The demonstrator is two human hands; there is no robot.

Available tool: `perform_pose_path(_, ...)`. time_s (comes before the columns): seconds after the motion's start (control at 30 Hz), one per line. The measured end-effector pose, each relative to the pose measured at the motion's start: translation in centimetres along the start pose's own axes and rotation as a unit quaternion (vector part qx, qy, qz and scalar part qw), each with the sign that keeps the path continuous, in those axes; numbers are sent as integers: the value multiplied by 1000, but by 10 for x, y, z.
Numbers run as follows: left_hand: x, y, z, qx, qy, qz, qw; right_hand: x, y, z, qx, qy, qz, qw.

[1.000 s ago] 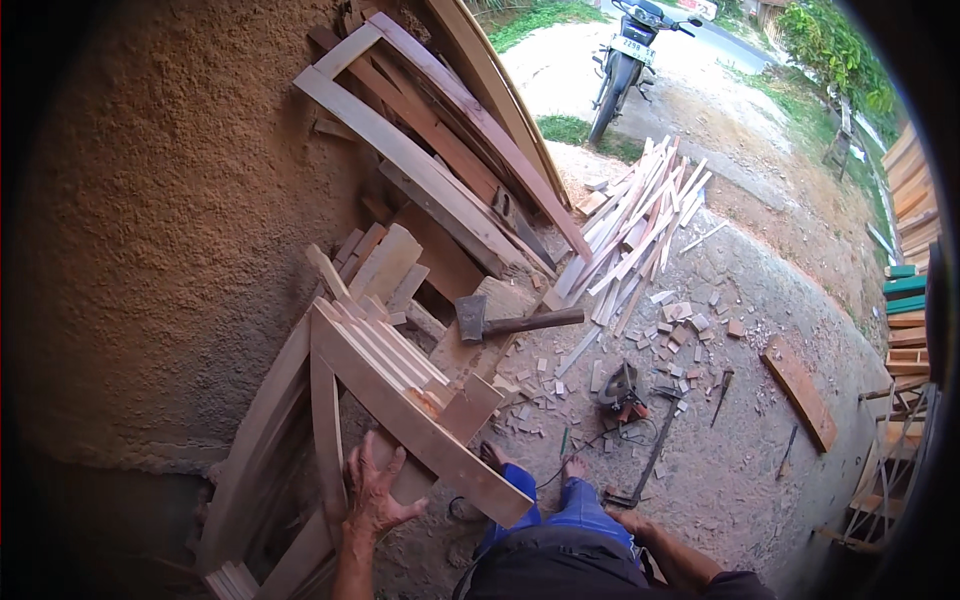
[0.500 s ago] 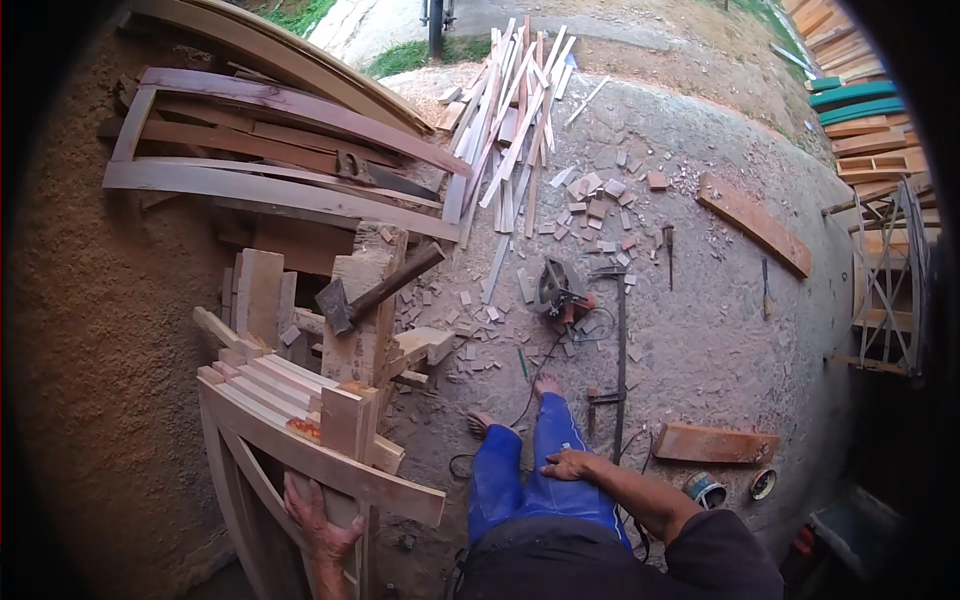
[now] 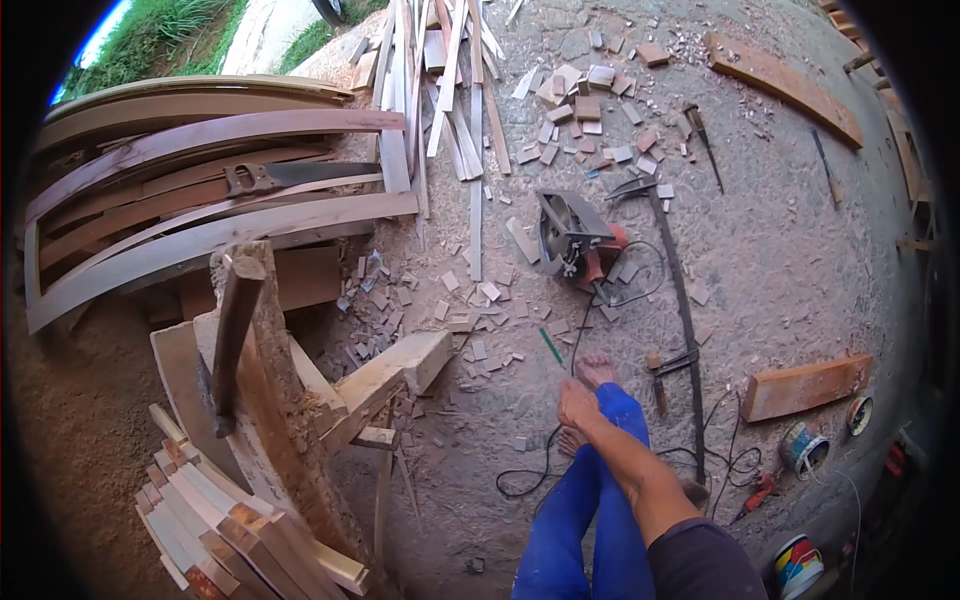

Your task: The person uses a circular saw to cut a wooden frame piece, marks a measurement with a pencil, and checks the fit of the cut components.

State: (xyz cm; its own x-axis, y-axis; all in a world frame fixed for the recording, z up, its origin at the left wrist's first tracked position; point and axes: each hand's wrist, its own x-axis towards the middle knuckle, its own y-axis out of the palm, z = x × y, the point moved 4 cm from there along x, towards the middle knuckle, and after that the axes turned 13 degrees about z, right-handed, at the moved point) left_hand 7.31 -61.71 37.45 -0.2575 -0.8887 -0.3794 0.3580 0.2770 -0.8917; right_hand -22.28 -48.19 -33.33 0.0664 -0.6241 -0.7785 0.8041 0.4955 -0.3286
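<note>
On my feed, the fingers of the right hand (image 3: 577, 405) reach down beside the bare feet (image 3: 598, 370), near the middle of the frame. They are too small and foreshortened for me to tell whether they are curled or spread, or whether anything is in them. Just beyond them, up and to the left, a slim green stick (image 3: 551, 345) lies on the floor (image 3: 620, 470) (pencil-like, as far as I can make out). The right forearm slants in from the lower edge across the blue trousers (image 3: 570, 520); the left hand is outside my view, so I cannot tell how its fingers stand.

Further out, above the hand, I see a circular saw (image 3: 575, 235) with its dark cord trailing, and right of it a long bar clamp (image 3: 697, 420). Small wooden offcuts (image 3: 587, 107) litter the floor up to the top of the frame, beside a heap of thin wooden strips (image 3: 455, 80).

At lower left I have a stack of curved slats (image 3: 215, 510) and a rough timber beam (image 3: 275, 400) with a wooden-handled tool (image 3: 238, 320) on it (its head barely shows). At upper left a handsaw (image 3: 300, 177) lies among curved wooden frame pieces (image 3: 200, 140).

Along the right, a reddish-brown plank (image 3: 785, 90) sits at upper right and a shorter wooden block (image 3: 808, 387) lower down, with a paint-smeared tin (image 3: 803, 450) just below it.
</note>
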Motion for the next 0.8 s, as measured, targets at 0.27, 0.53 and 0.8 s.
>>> perform_pose_path(0.27, 60, 8, -6, 26, -22, 83, 996, 148, 71, -38, -24, 142, -15, 990)
perform_pose_path(0.53, 10, -5, 13, -11, -79, 100, 992, 113, 43, 12, 188, 220, 51, 956)
perform_pose_path(0.8, -45, 7, 60, -98, -90, 49, 990, -22, -79, 100, 441, -17, -84, 893)
